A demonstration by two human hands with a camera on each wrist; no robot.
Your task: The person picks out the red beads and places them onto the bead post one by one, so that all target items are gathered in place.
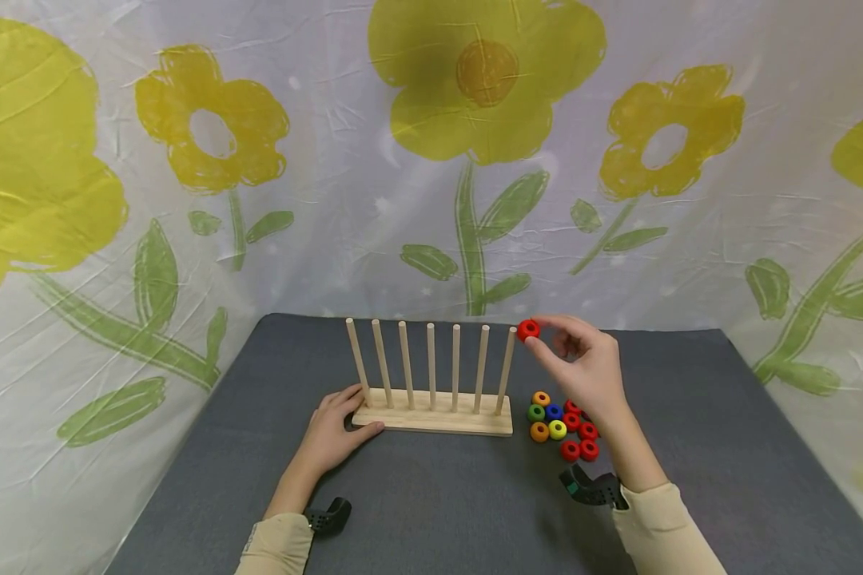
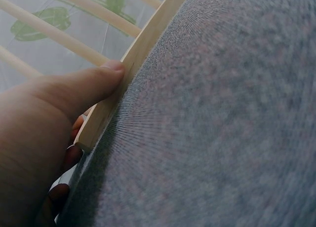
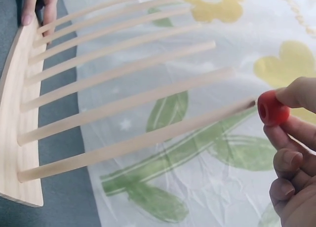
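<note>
A wooden peg stand [image 1: 431,421] with a row of several upright pegs stands on the table. My left hand [image 1: 333,431] grips the left end of its base, the thumb [image 2: 101,84] along the front edge and the fingers behind. Between thumb and fingertips my right hand [image 1: 582,359] pinches a red bead [image 1: 528,331] at the top of the rightmost peg [image 1: 507,371]. In the right wrist view the red bead [image 3: 273,108] has its hole turned toward that peg's tip [image 3: 251,104], right beside it. All the pegs are bare.
To the right of the stand, under my right hand, lies a group of loose beads: several red ones [image 1: 571,421], two orange [image 1: 539,432], a green [image 1: 535,413], a blue [image 1: 554,411] and a yellow [image 1: 557,430]. A flower-printed cloth [image 1: 331,239] hangs behind the dark table [image 1: 431,503].
</note>
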